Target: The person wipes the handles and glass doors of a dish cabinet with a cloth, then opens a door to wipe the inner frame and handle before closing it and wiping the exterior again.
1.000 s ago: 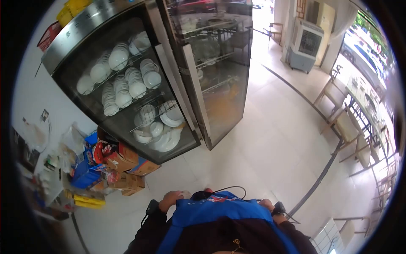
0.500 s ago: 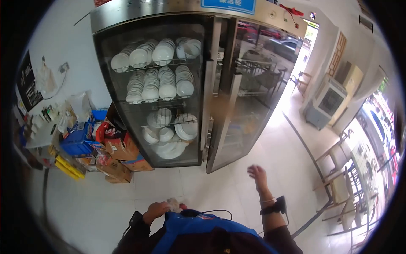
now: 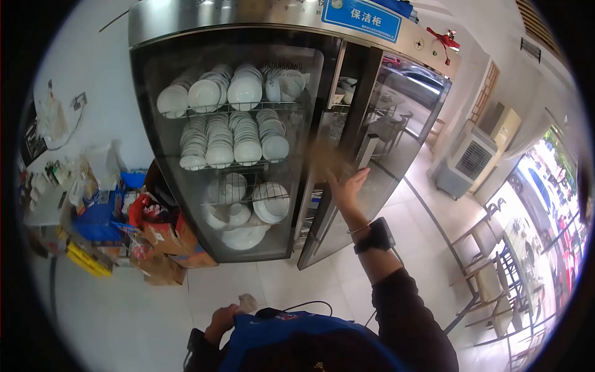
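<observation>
A tall steel cabinet with glass doors stands before me, stacked white bowls on its wire shelves. Its right door stands ajar. My right hand is raised at that door, fingers spread, beside the lower end of the vertical handle; whether it touches is unclear. Low at my waist, my left hand is closed round a pale crumpled cloth, next to my blue apron.
Cardboard boxes and a blue crate sit left of the cabinet. A cluttered table is farther left. Wooden chairs stand at the right, with an air cooler behind them.
My right hand has risen and moved left to the right door's handle. The door appears a little wider open. My left hand has shifted slightly down, still with the cloth. The view has shifted.
</observation>
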A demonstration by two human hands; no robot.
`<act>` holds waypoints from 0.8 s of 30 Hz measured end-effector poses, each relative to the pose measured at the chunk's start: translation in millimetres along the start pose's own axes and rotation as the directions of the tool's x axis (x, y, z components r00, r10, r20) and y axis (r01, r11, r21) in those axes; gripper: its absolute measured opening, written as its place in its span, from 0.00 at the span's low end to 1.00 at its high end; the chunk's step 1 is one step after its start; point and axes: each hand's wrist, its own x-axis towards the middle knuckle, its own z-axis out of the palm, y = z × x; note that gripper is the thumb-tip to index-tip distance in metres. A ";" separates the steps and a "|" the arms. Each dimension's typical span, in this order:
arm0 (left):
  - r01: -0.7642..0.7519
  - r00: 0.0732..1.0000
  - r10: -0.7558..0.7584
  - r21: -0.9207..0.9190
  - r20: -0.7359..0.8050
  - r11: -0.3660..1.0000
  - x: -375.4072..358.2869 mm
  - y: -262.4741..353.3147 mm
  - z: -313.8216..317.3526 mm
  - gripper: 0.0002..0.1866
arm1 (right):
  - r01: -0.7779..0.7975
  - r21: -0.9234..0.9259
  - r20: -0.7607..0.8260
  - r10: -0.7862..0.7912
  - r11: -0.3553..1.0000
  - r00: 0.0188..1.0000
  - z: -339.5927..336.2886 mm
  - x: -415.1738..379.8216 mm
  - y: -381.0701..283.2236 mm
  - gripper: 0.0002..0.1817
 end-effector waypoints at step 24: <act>0.041 0.989 -0.055 -0.098 -0.137 0.994 61.5 38.9 -40.4 0.16 | -0.021 -0.280 0.033 0.032 0.960 0.999 94.5 40.0 -32.2 0.57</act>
